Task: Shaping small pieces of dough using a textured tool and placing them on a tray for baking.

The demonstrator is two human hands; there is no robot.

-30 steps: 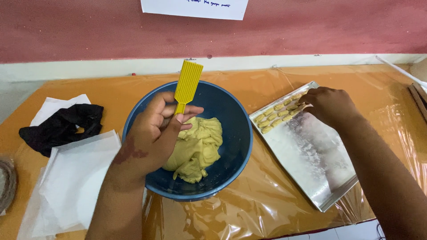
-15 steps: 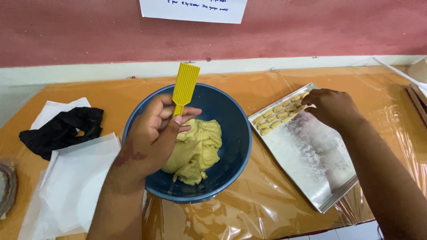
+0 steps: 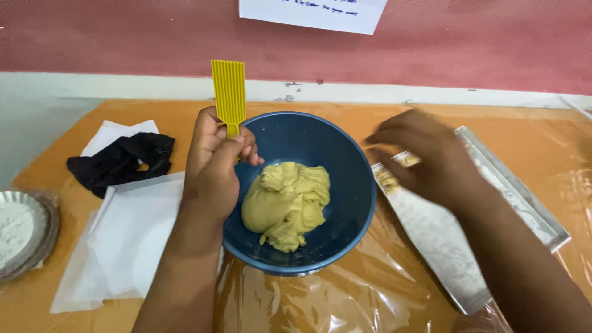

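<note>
My left hand [image 3: 213, 166] grips the handle of a yellow ridged paddle [image 3: 228, 95], held upright over the left rim of a blue bowl [image 3: 345, 185]. A lump of pale yellow dough [image 3: 287, 203] lies in the bowl. My right hand [image 3: 425, 160], blurred by motion, hovers over the near-left end of a floured metal tray [image 3: 493, 179], between tray and bowl, fingers apart and pointing left. Several small shaped dough pieces [image 3: 388, 179] show on the tray just under that hand.
White paper sheets [image 3: 129, 234] lie left of the bowl with a black cloth [image 3: 120, 160] on them. A small metal dish of flour [image 3: 18, 228] sits at the far left edge. Clear plastic [image 3: 320, 302] covers the orange table. A red wall rises behind.
The view has closed in. My right hand has moved left from the tray's far end toward the bowl. The paddle has tipped more upright in my left hand.
</note>
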